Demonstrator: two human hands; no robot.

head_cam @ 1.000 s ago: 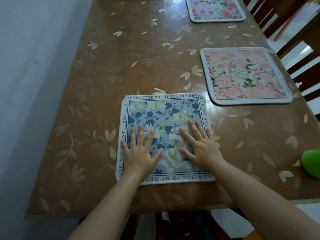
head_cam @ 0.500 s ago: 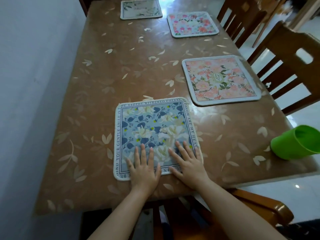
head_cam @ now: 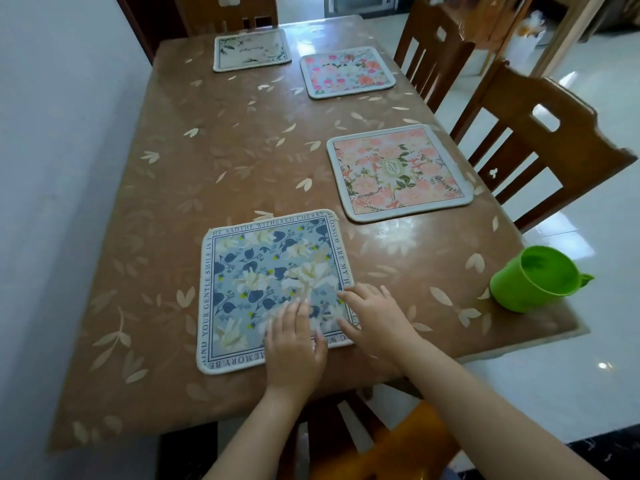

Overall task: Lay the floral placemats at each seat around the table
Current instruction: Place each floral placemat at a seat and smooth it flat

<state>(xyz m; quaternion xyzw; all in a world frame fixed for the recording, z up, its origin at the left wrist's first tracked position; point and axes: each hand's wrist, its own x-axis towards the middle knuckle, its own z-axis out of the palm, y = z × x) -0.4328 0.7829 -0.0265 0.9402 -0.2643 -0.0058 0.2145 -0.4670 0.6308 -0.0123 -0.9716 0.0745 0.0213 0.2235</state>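
A blue floral placemat [head_cam: 263, 271] with a lettered border lies flat near the table's front edge. My left hand [head_cam: 294, 344] rests flat on its near right part, fingers straight. My right hand [head_cam: 374, 315] lies over its right near corner, fingers relaxed and pointing left. A pink floral placemat [head_cam: 398, 171] sits on the right side by a chair. Further back lie a pink-and-blue floral placemat [head_cam: 346, 71] and a white leafy placemat [head_cam: 252, 49] at the far end.
The brown table [head_cam: 214, 161] has a leaf-patterned cover and stands against a white wall on the left. A green cup [head_cam: 531, 280] sits near the front right corner. Wooden chairs [head_cam: 540, 140] line the right side and far end; another chair is below my arms.
Both hands have slid back toward the near edge and to the right over the blue placemat. The view has tilted up, showing the far placemats, chairs and the cup.
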